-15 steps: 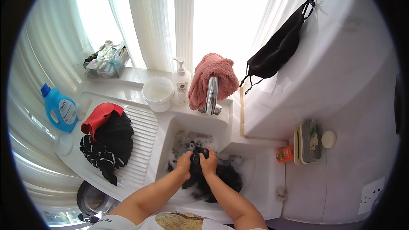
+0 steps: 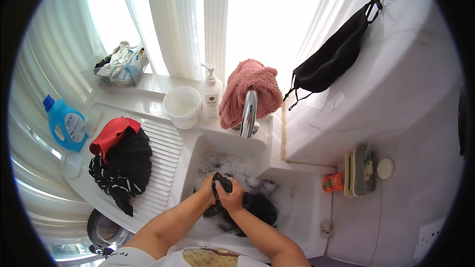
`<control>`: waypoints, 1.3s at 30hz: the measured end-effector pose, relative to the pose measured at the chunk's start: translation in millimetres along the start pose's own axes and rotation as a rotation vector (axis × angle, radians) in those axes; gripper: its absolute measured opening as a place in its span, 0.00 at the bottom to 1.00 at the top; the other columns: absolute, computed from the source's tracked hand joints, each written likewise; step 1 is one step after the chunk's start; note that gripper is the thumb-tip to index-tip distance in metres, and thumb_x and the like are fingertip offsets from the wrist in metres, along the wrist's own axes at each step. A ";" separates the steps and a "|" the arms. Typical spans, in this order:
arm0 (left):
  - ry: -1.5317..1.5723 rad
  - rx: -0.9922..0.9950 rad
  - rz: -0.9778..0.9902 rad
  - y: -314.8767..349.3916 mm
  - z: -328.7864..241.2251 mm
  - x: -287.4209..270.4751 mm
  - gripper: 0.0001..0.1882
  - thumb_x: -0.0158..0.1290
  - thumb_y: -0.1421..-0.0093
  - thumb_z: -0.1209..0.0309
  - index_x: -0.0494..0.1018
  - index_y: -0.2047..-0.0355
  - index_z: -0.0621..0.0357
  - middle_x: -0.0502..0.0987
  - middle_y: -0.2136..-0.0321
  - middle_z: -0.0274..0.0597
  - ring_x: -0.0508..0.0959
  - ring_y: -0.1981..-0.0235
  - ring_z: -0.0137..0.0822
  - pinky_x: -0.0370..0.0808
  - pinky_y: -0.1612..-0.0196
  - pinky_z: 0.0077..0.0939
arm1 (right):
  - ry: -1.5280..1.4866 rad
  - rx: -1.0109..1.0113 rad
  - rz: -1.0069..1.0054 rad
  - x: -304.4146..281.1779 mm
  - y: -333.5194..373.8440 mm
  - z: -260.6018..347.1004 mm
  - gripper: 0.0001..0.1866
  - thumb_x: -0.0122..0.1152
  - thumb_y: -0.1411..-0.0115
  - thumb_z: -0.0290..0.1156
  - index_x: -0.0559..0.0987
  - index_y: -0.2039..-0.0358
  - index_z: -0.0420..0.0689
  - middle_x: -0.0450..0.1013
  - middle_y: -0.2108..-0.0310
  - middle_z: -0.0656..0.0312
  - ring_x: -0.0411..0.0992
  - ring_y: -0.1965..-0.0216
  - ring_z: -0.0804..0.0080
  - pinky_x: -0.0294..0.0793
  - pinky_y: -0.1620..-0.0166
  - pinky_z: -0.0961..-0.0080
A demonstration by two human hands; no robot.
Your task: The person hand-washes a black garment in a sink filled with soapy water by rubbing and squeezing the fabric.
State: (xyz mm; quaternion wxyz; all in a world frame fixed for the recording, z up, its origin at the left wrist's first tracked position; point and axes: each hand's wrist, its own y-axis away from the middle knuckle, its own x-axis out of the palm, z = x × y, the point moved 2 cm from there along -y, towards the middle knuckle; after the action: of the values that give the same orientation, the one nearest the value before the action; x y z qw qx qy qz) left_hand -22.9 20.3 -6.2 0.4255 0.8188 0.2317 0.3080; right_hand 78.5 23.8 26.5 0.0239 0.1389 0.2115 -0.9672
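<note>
Both my hands are over the soapy water in the white sink [image 2: 309, 202], gripping one wet black cloth. My left hand [image 2: 206, 190] holds it from the left, fingers closed. My right hand [image 2: 231, 199] wraps round its other side, and a bunched piece of the black cloth [image 2: 222, 182] bulges up between them. Its kind cannot be made out. More dark fabric [image 2: 260, 208] lies soaking right of and below my hands, with foam around it. Whether it is the same piece is hidden.
On the ribbed washboard [image 2: 161, 160] at left lie black and red clothes [image 2: 126, 153]. A blue detergent bottle [image 2: 67, 123], white tub [image 2: 182, 108] and pump bottle [image 2: 211, 96] stand around. A pink towel [image 2: 252, 86] drapes the chrome tap [image 2: 249, 113]. At right are an orange bottle [image 2: 334, 182] and wall caddy [image 2: 360, 170].
My hands have drawn closer together and the black cloth is now bunched tighter between them. My right hand has turned over it and shifted left. The whole view has tilted slightly.
</note>
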 end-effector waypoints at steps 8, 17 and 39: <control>-0.888 0.926 -0.326 -29.2 -48.3 4.6 0.19 0.52 0.44 0.60 0.70 0.58 0.60 0.72 0.64 0.55 0.72 0.61 0.53 0.70 0.56 0.43 | 0.540 0.234 -0.053 5.0 -51.3 -105.7 0.22 0.60 0.45 0.46 0.77 0.70 0.35 0.70 0.63 0.46 0.67 0.59 0.47 0.68 0.58 0.58; -1.930 0.457 -0.148 -134.6 12.1 -9.2 0.22 0.49 0.46 0.71 0.64 0.50 0.61 0.71 0.59 0.58 0.72 0.57 0.55 0.70 0.52 0.41 | 0.868 0.558 0.686 35.6 -30.7 -185.4 0.17 0.60 0.49 0.37 0.79 0.62 0.40 0.74 0.64 0.45 0.72 0.60 0.48 0.71 0.58 0.56; 0.277 -0.051 0.523 -32.8 15.3 -22.2 0.17 0.50 0.44 0.55 0.72 0.68 0.58 0.76 0.70 0.45 0.77 0.70 0.40 0.76 0.65 0.34 | 0.078 -0.047 0.202 7.4 19.3 13.0 0.19 0.63 0.52 0.31 0.72 0.61 0.37 0.69 0.60 0.50 0.66 0.56 0.58 0.68 0.55 0.68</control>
State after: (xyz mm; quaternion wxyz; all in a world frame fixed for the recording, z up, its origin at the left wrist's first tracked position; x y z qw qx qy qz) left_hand -31.6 14.9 -47.4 0.3164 0.7901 0.0610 0.5215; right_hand 70.0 1.0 28.0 0.1161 0.1962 0.2198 -0.9485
